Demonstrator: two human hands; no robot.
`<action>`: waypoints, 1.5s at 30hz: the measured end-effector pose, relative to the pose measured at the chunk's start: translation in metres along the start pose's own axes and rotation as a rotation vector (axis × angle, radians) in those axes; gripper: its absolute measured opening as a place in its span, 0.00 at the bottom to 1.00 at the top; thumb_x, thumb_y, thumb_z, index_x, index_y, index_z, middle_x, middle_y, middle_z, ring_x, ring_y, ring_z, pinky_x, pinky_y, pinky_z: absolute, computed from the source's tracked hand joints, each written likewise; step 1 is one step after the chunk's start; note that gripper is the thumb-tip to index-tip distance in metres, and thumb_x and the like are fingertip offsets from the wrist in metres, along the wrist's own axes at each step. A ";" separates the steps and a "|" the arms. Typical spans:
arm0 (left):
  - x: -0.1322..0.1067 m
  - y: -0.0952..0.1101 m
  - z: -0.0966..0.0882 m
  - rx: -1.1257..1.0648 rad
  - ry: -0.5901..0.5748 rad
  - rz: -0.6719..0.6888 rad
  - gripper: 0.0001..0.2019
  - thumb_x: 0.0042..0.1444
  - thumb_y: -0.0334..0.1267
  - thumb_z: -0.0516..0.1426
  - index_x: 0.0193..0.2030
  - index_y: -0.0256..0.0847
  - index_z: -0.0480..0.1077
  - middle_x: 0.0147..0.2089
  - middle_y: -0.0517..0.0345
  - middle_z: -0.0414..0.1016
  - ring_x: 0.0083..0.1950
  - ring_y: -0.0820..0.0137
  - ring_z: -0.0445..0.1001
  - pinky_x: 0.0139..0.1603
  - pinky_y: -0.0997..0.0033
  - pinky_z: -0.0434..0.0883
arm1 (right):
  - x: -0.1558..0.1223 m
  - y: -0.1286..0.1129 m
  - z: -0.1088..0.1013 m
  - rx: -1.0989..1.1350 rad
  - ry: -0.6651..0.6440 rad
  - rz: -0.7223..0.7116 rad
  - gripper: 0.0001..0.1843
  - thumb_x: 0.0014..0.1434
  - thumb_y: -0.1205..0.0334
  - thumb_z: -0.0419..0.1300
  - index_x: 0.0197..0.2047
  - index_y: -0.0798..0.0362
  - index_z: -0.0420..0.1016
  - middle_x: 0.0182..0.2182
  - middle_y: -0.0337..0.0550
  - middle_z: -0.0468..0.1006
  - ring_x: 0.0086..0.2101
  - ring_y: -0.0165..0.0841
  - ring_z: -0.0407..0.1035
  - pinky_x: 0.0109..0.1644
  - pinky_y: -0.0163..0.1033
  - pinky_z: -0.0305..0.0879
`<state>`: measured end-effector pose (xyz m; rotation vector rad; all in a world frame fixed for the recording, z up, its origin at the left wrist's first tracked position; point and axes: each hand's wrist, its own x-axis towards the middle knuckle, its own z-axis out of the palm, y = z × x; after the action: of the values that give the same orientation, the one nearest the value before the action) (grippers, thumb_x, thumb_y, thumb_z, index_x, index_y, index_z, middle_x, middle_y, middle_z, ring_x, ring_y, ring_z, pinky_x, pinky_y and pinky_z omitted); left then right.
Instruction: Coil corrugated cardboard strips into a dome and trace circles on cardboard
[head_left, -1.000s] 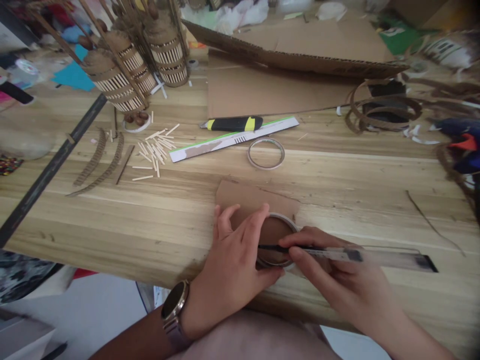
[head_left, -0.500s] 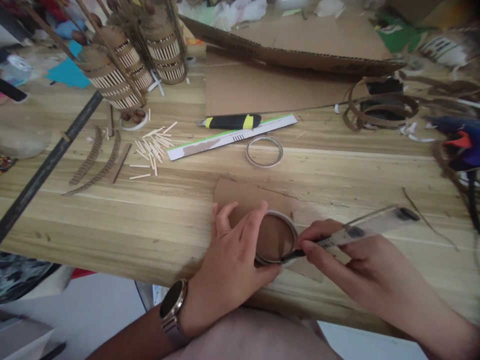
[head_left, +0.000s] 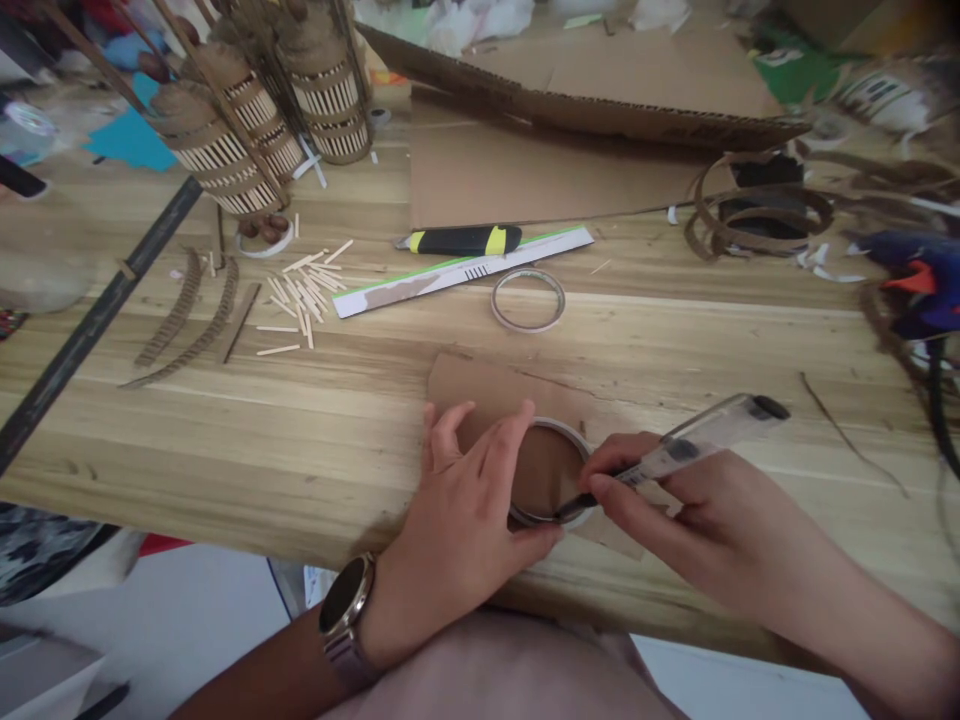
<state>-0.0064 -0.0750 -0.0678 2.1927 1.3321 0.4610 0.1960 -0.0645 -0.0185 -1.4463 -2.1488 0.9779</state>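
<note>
A ring of tape [head_left: 556, 428] lies on a small piece of brown cardboard [head_left: 495, 391] near the front edge of the wooden table [head_left: 675, 350]. My left hand [head_left: 461, 530], with a watch on its wrist, presses on the ring's left side with spread fingers and thumb. My right hand [head_left: 675, 520] is closed on a clear-barrelled pen [head_left: 690, 440]. The pen's dark tip touches the ring's lower right rim.
Farther back lie a second tape ring [head_left: 528, 299], a white and green ruler [head_left: 465, 270], a black and yellow utility knife [head_left: 461, 240] and several small sticks [head_left: 300, 295]. Slatted cardboard models [head_left: 225, 140] stand back left. Cardboard sheets [head_left: 555, 170] and curled strips [head_left: 757, 215] fill the back.
The pen tip has travelled round the ring from its middle to its lower right rim, and the pen's back end has swung upward. My left hand has stayed on the ring.
</note>
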 end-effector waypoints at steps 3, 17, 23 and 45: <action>0.000 0.001 -0.002 -0.012 -0.017 -0.007 0.47 0.48 0.41 0.70 0.71 0.40 0.50 0.65 0.45 0.70 0.70 0.39 0.52 0.68 0.27 0.48 | -0.006 0.007 -0.013 -0.055 0.092 -0.025 0.16 0.65 0.59 0.54 0.26 0.48 0.74 0.24 0.37 0.79 0.19 0.29 0.71 0.18 0.33 0.62; 0.000 0.002 -0.002 -0.011 0.018 0.025 0.48 0.48 0.40 0.70 0.70 0.38 0.50 0.64 0.46 0.72 0.69 0.38 0.52 0.67 0.24 0.47 | -0.017 0.052 0.023 -0.234 0.142 -0.227 0.14 0.61 0.54 0.65 0.49 0.45 0.72 0.55 0.50 0.79 0.58 0.51 0.70 0.57 0.59 0.69; 0.000 0.005 -0.001 -0.011 0.038 0.036 0.45 0.51 0.43 0.68 0.70 0.35 0.50 0.63 0.43 0.72 0.69 0.38 0.54 0.66 0.24 0.49 | -0.016 0.054 0.022 -0.244 0.144 -0.250 0.14 0.61 0.53 0.64 0.49 0.44 0.71 0.54 0.50 0.79 0.58 0.51 0.71 0.57 0.59 0.69; 0.000 0.011 0.002 0.087 0.080 0.042 0.45 0.50 0.40 0.68 0.70 0.33 0.51 0.65 0.44 0.70 0.66 0.36 0.56 0.65 0.24 0.52 | 0.003 0.010 0.008 0.197 0.026 0.059 0.19 0.67 0.47 0.55 0.33 0.50 0.78 0.27 0.40 0.82 0.28 0.34 0.76 0.29 0.36 0.70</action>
<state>0.0030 -0.0798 -0.0629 2.2992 1.3740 0.5209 0.1963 -0.0619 -0.0316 -1.4253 -1.9398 1.1500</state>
